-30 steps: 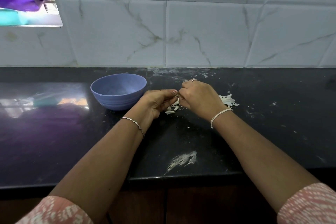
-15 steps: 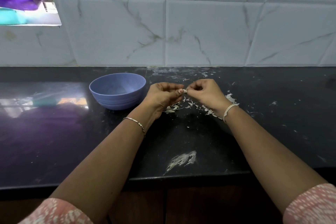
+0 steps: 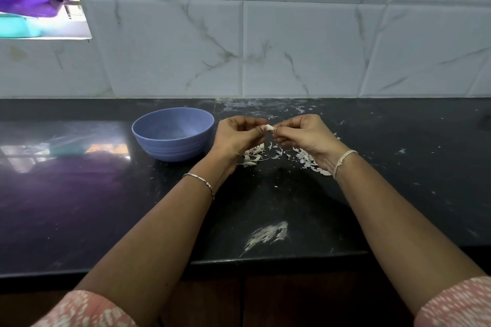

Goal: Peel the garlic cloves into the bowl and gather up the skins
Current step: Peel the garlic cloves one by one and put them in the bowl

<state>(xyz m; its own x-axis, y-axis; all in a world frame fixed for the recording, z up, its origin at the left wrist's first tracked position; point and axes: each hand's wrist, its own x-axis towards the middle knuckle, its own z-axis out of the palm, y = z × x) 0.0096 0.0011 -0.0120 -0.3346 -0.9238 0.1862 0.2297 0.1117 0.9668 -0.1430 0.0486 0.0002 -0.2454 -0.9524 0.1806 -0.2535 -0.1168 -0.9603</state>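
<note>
- Black stone countertop (image 3: 398, 180) runs along a white marbled tile wall (image 3: 292, 48). A blue bowl (image 3: 170, 150) stands on it, left of both hands.
- One garlic clove (image 3: 270, 128) is held up off the counter between the two hands. Its long axis lies roughly left to right across the view.
- The left hand (image 3: 236, 138) has curled fingers, and its thumb and fingertip pinch the clove's left end. It sits just beside the bowl, between bowl and clove, so it looks the better placed to carry the clove over.
- The right hand (image 3: 305, 138) is also curled, pinching the clove's right end. How much skin remains on the clove is too small to tell.
- Loose skins (image 3: 309, 160) lie scattered on the counter under the right hand and wrist. A small heap of pale pieces (image 3: 253, 154) lies below the left hand; they look like cloves, though I cannot be sure.
- From the clove the bowl lies to the left and near, so the drop probably needs only a short sideways carry over the rim.
- The bowl's near wall hides its bottom.
</note>
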